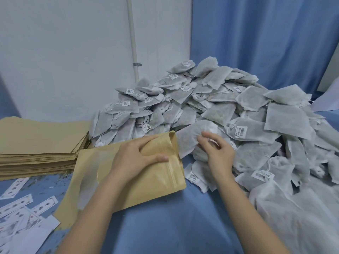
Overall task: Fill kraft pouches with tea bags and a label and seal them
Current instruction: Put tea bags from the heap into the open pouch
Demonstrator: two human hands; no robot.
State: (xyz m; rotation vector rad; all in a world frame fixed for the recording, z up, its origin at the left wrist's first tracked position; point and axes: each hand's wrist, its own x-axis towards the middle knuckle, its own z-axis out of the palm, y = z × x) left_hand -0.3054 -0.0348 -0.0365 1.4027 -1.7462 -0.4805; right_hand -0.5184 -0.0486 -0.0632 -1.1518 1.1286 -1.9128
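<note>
Kraft pouch (146, 184), tan paper, flat, with a clear window and a zip strip near its mouth: laid on the blue cloth-covered table (165, 226) at centre-left, its open mouth turned toward the right. The pouch is pinned under the left hand (139, 158), which is spread on the upper face, fingers straight and slightly parted, the thumb stretched along the zip strip; nothing is curled round or pinched.

Tea bag (190, 138), grey-white, rectangular, non-woven fabric: held at the pouch mouth, one corner touching or just overlapping the mouth edge. It is pinched by the right hand (218, 153), whose fingers are bent round the bag's right end; the hand is just beside the pouch mouth and just right of the left hand.

Heap of grey-white tea bags (211, 99), many carrying small white barcode tags on strings: piled behind and to the right of both hands, spilling down toward the near right edge, where a larger sheet of white non-woven fabric (293, 217) is seen.

Stack of flat tan kraft pouches (36, 143): placed at far left, touching the near pouch's left corner region.

Printed white paper labels (23, 211): scattered on the table at lower left, in front of the stack; print too small to be read.

Blue curtain (266, 43) and white wall (64, 52) with a white pipe (133, 33): behind the table.
</note>
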